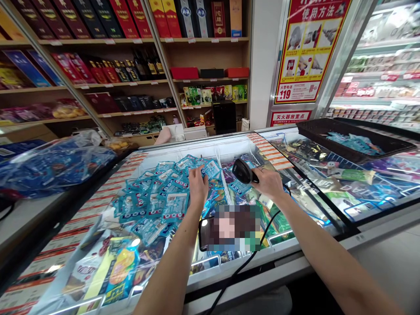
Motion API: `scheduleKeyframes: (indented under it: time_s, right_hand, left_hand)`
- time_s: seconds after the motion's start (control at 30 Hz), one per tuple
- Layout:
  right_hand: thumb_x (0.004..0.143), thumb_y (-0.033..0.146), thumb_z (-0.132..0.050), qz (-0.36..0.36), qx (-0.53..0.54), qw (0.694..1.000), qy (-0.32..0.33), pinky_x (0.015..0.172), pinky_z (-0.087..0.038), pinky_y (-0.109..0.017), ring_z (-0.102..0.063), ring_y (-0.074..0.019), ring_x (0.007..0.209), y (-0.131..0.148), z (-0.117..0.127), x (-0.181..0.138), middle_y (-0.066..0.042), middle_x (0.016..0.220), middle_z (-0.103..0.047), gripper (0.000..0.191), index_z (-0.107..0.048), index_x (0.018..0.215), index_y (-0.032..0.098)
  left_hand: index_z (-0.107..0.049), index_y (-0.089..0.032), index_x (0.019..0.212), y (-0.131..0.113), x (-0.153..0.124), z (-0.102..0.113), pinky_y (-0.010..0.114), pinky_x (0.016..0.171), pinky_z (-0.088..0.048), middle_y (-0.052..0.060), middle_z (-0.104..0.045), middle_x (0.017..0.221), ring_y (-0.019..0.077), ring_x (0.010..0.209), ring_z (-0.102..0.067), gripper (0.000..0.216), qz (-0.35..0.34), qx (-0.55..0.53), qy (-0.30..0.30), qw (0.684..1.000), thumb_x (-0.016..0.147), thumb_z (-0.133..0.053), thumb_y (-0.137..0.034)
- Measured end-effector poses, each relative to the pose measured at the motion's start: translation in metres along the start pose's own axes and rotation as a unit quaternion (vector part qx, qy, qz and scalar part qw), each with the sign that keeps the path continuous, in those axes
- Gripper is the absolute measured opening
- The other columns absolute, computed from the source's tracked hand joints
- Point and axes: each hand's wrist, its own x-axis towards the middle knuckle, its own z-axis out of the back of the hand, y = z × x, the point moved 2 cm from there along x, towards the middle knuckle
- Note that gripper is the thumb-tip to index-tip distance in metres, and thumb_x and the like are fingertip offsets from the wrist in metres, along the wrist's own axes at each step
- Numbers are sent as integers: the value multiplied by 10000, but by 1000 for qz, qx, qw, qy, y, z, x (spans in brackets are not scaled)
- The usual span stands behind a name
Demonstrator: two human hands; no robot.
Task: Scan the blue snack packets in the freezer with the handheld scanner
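Note:
My right hand [271, 183] is wrapped round the handle of a black barcode scanner [243, 170], its head pointing left over the chest freezer. A dark cable runs from that side down to the front edge. My left hand [198, 186] pinches the left edge of a small blue packet [212, 169], whose pale printed label faces up. Many similar blue packets [175, 204] lie in a loose, overlapping heap to the left of and beneath this hand. Between my forearms a phone [204, 234] lies flat on the freezer; much of it is blurred out.
Sliding glass and metal rails [315, 192] cover the freezer's right side. A black tray [357, 151] with more blue packets stands there. Plastic-wrapped blue goods [62, 162] sit at the left. Shelves [210, 39] of boxes rise behind, with part of another person's arm [163, 135] below them.

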Motion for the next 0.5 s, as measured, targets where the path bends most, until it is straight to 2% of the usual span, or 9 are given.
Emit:
scheduleKeyframes:
  time_s: [0.1, 0.2, 0.37, 0.5]
  right_hand:
    - [831, 413, -523, -37, -6, 999, 11, 631, -305, -268, -608, -201, 834, -6, -2, 1, -53, 922, -680, 324, -600, 1083, 225]
    - [835, 427, -506, -65, -15, 998, 22, 627, -307, -269, -610, -205, 833, -11, -2, 1, -61, 924, -682, 342, -606, 1086, 219]
    - [823, 441, -524, -77, -13, 997, 19, 631, -316, -269, -613, -204, 852, -14, -3, 2, -51, 942, -682, 354, -609, 1092, 228]
    - [813, 449, -538, -83, -14, 996, 16, 625, -319, -270, -618, -205, 846, -15, -3, 2, -38, 930, -683, 360, -605, 1097, 237]
  left_hand:
    - [-535, -202, 1198, -4, -2, 4, 437, 950, -380, 140, -456, 1219, 267, 1086, -471, 381, 0, 61, -26, 998, 818, -511, -196]
    - [-610, -257, 1098, -9, -4, 6, 468, 945, -352, 94, -474, 1277, 296, 1143, -426, 312, -16, 106, -3, 994, 820, -497, -171]
    - [-681, -292, 935, -9, -5, -1, 460, 914, -328, 47, -616, 1077, 265, 1056, -488, 310, -79, 118, 92, 986, 820, -458, -110]
    - [-675, -290, 966, -11, -4, -3, 438, 911, -317, 43, -631, 1058, 244, 1023, -514, 296, -117, 125, 102, 980, 841, -452, -141]
